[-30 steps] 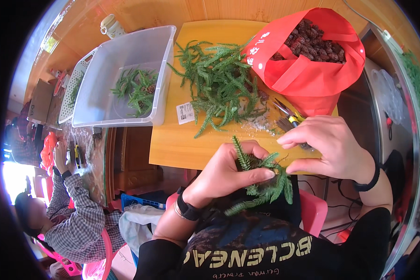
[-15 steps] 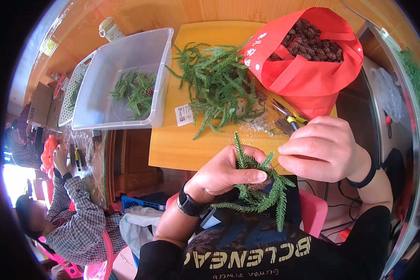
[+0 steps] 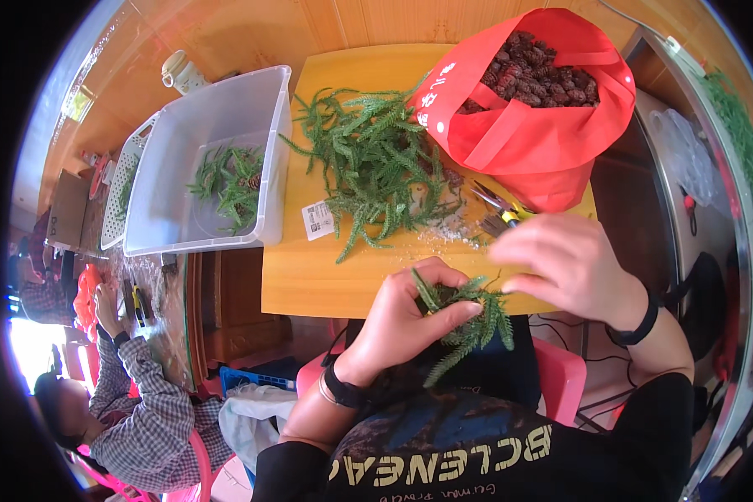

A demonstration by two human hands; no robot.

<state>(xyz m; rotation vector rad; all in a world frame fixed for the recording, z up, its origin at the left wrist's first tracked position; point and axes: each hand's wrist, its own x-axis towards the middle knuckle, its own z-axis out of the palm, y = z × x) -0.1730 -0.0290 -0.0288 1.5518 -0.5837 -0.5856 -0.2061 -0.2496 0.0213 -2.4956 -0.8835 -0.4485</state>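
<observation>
In front of my chest, my left hand is closed around a green artificial pine sprig, its needled branches hanging below the thumb. My right hand is just right of the sprig's top, blurred by motion. A thin stem sticks up near its fingertips; whether the fingers grip it I cannot tell. Beyond my hands, a heap of similar pine sprigs lies on the yellow table. Yellow-and-black pliers rest beyond my right hand, partly hidden by it.
A red bag full of pine cones stands at the far right. A clear plastic bin with sprigs and a cone is on the left, beside a white perforated basket. Another person sits at the left.
My right hand has lifted slightly and blurs with motion. The sprig has turned in my left hand, and a brown part under the thumb no longer shows. The whole view has shifted a little.
</observation>
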